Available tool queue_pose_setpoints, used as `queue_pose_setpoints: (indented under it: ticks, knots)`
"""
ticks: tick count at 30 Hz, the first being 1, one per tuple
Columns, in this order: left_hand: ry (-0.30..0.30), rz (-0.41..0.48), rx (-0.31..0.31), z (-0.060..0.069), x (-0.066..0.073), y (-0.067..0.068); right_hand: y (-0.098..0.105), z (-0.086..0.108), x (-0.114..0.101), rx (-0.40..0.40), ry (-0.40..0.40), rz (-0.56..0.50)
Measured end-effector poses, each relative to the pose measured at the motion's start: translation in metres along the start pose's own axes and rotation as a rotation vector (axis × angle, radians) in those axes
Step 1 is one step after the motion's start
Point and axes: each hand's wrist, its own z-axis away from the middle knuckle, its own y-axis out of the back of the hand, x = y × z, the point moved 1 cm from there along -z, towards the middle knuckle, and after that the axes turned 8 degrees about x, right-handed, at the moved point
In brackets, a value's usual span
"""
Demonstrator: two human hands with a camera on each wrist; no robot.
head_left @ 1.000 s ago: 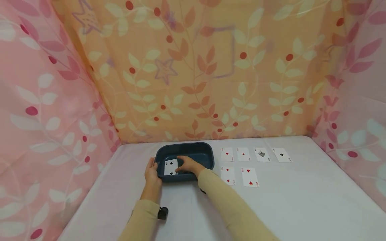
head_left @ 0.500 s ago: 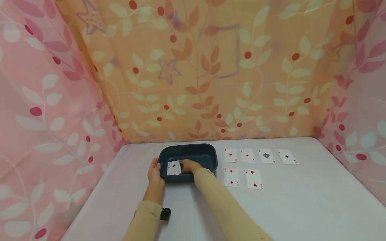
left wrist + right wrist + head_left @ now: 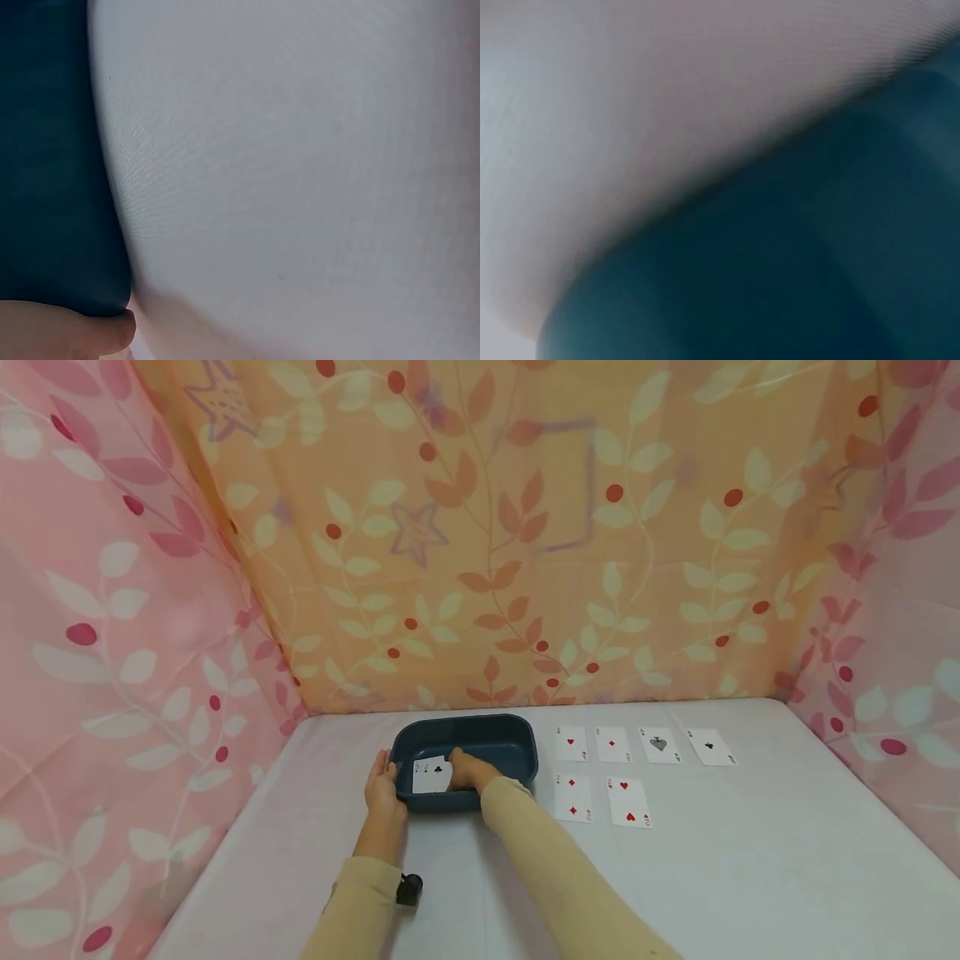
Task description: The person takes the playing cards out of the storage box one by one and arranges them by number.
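Note:
A dark blue tray [image 3: 510, 758] stands on the white table. My left hand [image 3: 382, 789] rests against the tray's left side, fingers straight along the wall and thumb at the rim. The left wrist view shows the thumb [image 3: 82, 330] touching the tray wall [image 3: 60, 165]. Inside the tray, my right hand [image 3: 471, 771] pinches the right edge of white playing cards [image 3: 431, 777] with a club on the top one. Two corner marks side by side suggest overlapping cards; how many cannot be told. The right wrist view shows only the tray wall [image 3: 742, 262], blurred.
Right of the tray, a back row holds an ace of hearts [image 3: 571, 743], an ace of diamonds [image 3: 612, 745], an ace of spades [image 3: 659, 745] and an ace of clubs [image 3: 710, 747]. In front lie a two of diamonds [image 3: 573, 798] and a two of hearts [image 3: 628, 802].
My right hand has closed on the cards' right edge, and the top card has shifted right, exposing a second corner mark. My left hand stays at the tray. The head view shifted slightly.

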Motion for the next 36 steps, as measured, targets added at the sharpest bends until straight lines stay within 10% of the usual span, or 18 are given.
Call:
queue_pose_setpoints:
  ticks: [19, 36]
  knots:
    - [0.007, -0.007, -0.011, 0.003, 0.003, -0.002, 0.004, 0.013, -0.012, 0.107, 0.155, 0.126]
    - [-0.022, -0.028, 0.020, -0.003, -0.002, 0.000, 0.033, 0.025, 0.013, 0.076, 0.182, -0.548]
